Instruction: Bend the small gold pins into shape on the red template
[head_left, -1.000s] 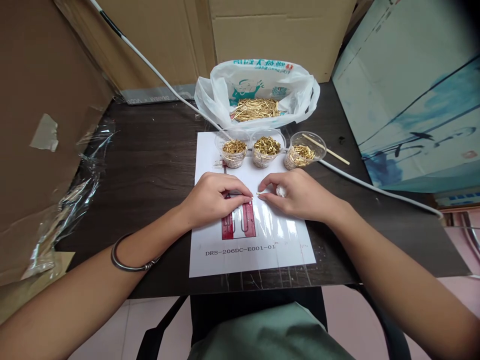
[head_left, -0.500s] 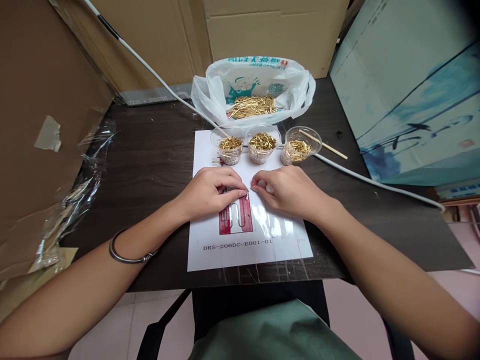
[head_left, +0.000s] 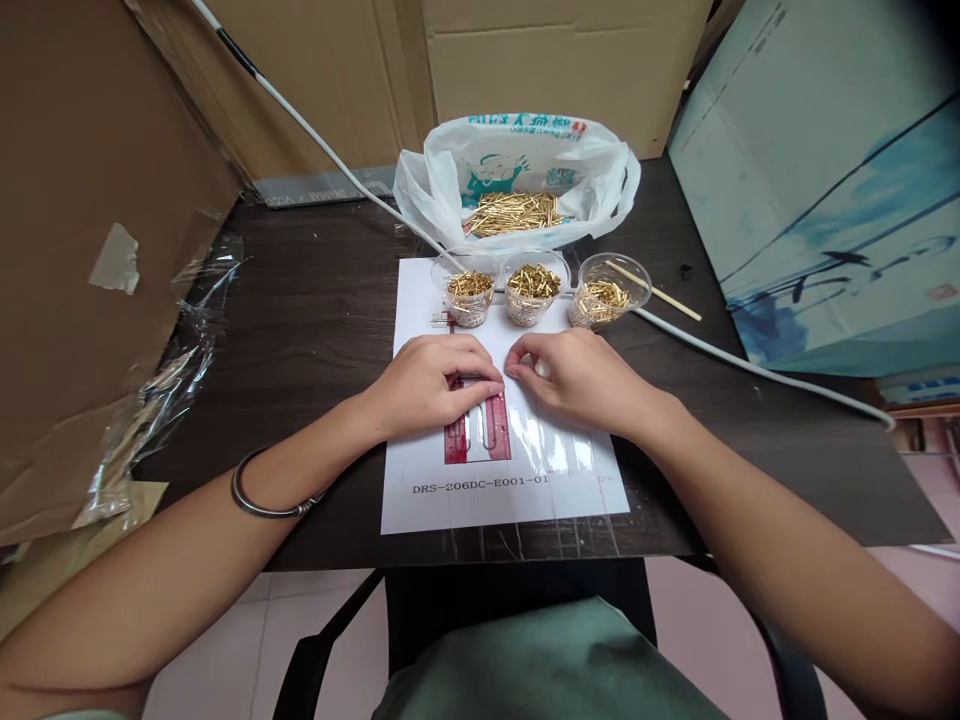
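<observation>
My left hand (head_left: 446, 380) is over a white printed sheet (head_left: 427, 510), its thumb and fingers pinched at the tips. Close to it on the right, my right hand (head_left: 559, 370) is also pinched, thumb against forefinger. Whatever lies between the fingertips of either hand is too small to make out. Beneath the left fingers shows a red and white printed picture (head_left: 497, 440), partly hidden by that hand. Just beyond the hands stand three clear plastic cups: the left cup (head_left: 470, 315), the middle cup (head_left: 525, 312) and the right cup (head_left: 589, 312), holding small brass-coloured pins.
Behind the cups a white plastic bag (head_left: 622, 185) gapes around a heap of longer brass-coloured pins (head_left: 517, 213). A thin wooden stick (head_left: 675, 303) leans out of the right cup. A white cable (head_left: 750, 367) crosses the dark table (head_left: 300, 300). Cardboard (head_left: 562, 70) walls the back.
The whole view has shifted slightly, so things appear a little further right. Both hands keep their pinched pose over the sheet, with only slight finger movement.
</observation>
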